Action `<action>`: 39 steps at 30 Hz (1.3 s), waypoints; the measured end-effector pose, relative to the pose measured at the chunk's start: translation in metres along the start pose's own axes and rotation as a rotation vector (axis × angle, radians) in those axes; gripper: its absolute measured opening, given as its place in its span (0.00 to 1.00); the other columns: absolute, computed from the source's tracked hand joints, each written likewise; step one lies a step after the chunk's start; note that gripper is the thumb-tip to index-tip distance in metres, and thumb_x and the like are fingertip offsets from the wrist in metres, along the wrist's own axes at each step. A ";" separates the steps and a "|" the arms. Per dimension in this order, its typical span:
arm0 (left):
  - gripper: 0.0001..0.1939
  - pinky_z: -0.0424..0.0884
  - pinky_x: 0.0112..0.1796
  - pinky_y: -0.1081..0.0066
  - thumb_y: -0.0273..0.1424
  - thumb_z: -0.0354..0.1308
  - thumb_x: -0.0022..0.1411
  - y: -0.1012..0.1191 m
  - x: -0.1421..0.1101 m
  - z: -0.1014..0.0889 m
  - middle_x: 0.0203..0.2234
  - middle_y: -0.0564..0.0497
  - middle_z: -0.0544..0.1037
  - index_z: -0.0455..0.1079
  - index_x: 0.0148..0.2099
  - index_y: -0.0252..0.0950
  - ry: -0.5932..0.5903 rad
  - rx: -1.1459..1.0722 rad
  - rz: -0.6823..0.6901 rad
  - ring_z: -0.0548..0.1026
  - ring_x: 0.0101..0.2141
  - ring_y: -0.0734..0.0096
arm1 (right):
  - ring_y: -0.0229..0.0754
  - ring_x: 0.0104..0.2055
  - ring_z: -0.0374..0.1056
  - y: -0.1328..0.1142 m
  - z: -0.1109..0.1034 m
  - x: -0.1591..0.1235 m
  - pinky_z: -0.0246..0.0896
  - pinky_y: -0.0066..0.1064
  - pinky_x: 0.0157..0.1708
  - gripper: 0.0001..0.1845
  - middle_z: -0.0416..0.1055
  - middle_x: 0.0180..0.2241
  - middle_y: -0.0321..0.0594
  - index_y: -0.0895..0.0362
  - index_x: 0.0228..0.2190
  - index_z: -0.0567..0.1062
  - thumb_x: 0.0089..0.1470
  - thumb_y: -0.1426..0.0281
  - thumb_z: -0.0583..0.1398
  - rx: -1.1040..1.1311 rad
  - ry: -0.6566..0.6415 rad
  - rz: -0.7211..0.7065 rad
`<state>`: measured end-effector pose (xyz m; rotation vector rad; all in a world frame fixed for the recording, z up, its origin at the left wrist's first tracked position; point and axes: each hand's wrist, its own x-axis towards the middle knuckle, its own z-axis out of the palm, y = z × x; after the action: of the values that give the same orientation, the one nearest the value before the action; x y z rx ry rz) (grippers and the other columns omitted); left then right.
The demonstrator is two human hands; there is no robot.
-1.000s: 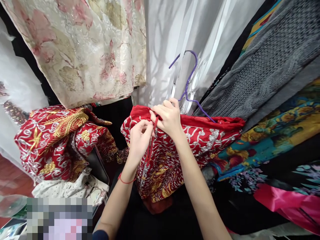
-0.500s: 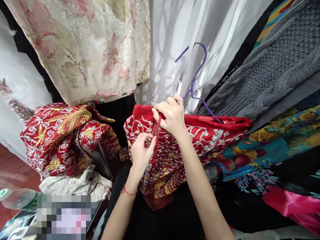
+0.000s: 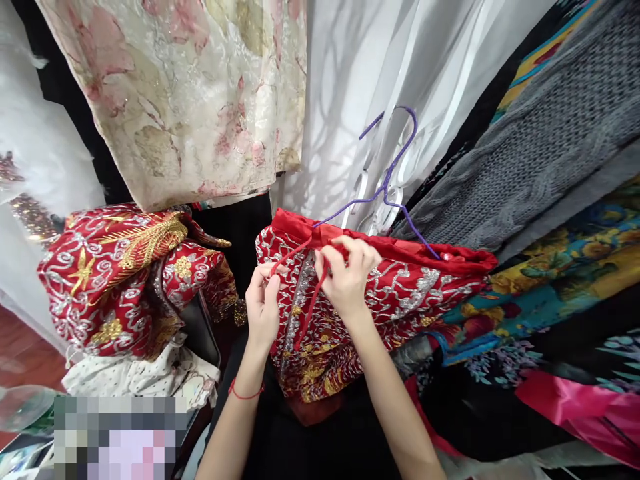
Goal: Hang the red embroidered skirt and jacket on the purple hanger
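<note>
A red skirt [image 3: 400, 293] with silver and gold embroidery hangs in front of me, its waistband around a purple wire hanger [image 3: 387, 183]. From the waistband comes a thin red drawstring [image 3: 295, 251]. My left hand [image 3: 263, 300], with a red thread bracelet [image 3: 245, 393] at the wrist, pinches one strand of it left of the waistband opening. My right hand [image 3: 345, 273] closes its thumb and forefinger on another strand, whose end [image 3: 307, 317] dangles over the embroidery. The other right fingers are lifted near the waistband.
Left lies a matching red embroidered garment [image 3: 115, 280] above white dotted cloth [image 3: 145, 370]. A floral cream cloth [image 3: 200, 100] hangs above, near a white curtain [image 3: 340, 80]. A grey knit [image 3: 560, 133] and floral fabrics hang right. A plastic bottle [image 3: 25, 407] is lower left.
My left hand has moved left and up, drawing its strand out sideways. My right hand has lowered off the waistband's top edge onto the other strand. More of the hanger shows.
</note>
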<state>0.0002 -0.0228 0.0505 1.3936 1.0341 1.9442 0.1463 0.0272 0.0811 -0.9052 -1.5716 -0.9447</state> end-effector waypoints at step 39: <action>0.01 0.65 0.32 0.70 0.28 0.54 0.62 -0.013 0.038 0.019 0.33 0.47 0.77 0.66 0.37 0.38 -0.200 0.811 0.284 0.75 0.36 0.63 | 0.54 0.62 0.60 -0.014 -0.016 0.009 0.50 0.49 0.54 0.10 0.70 0.57 0.57 0.58 0.34 0.75 0.61 0.78 0.54 0.018 -0.451 -0.192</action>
<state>0.0060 0.0195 0.0633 2.2102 1.6978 1.5539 0.1380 0.0073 0.0909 -1.0159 -2.0766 -0.8953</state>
